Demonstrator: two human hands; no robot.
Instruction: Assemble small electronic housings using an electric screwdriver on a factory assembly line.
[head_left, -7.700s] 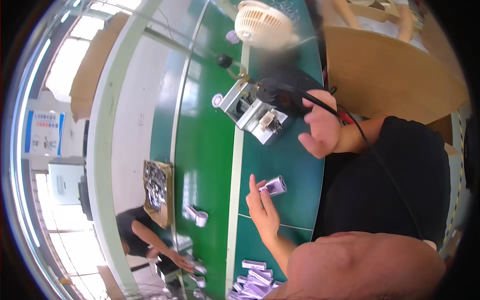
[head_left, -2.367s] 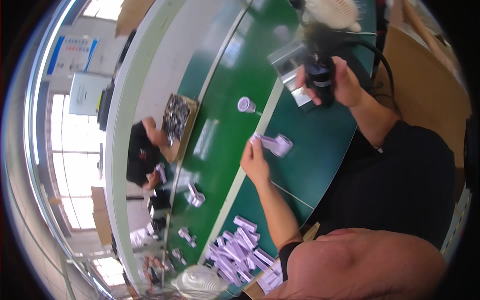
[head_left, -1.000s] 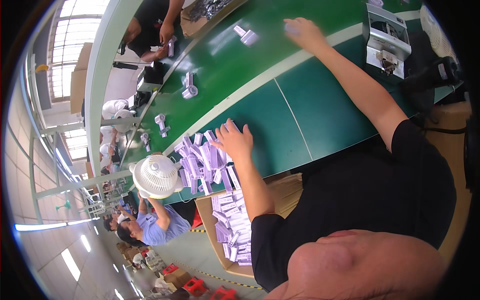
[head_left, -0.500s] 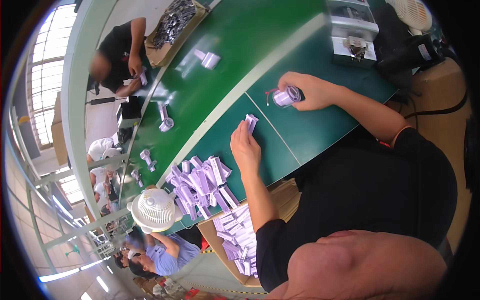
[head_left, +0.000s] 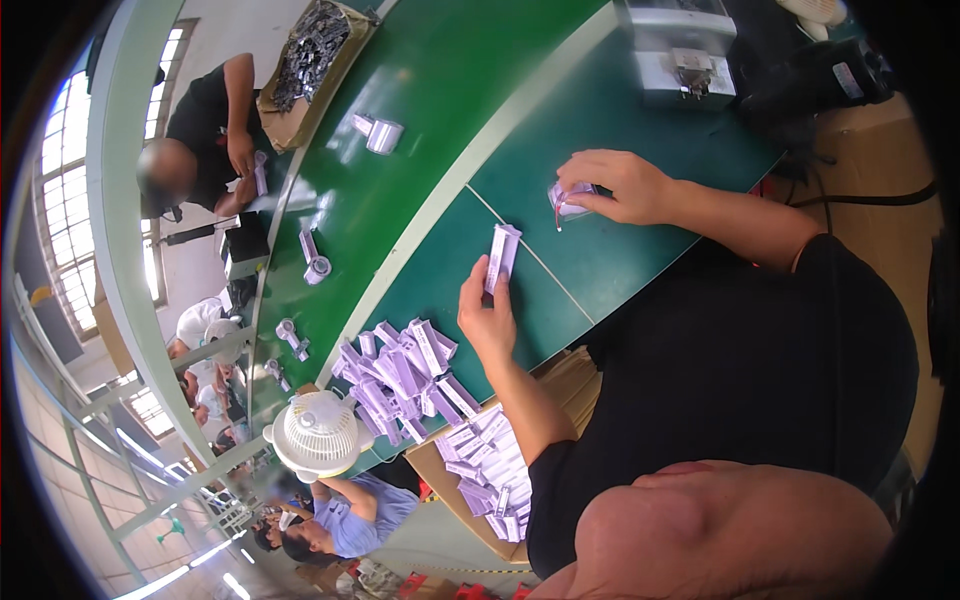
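Single bar (head_left: 503,252) and piled bars (head_left: 400,372): pale lilac. Worktop (head_left: 630,258): dark teal-green — one thin whitish line. Belt (head_left: 450,95): bright green. Fan (head_left: 316,432): cream-white. Shirt (head_left: 760,370): black.

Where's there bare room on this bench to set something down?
Dark green bench shows bare between your right hand and the silver machine, and from your left hand to the near edge. It's crowded around the lilac pile, between the white fan and carton.
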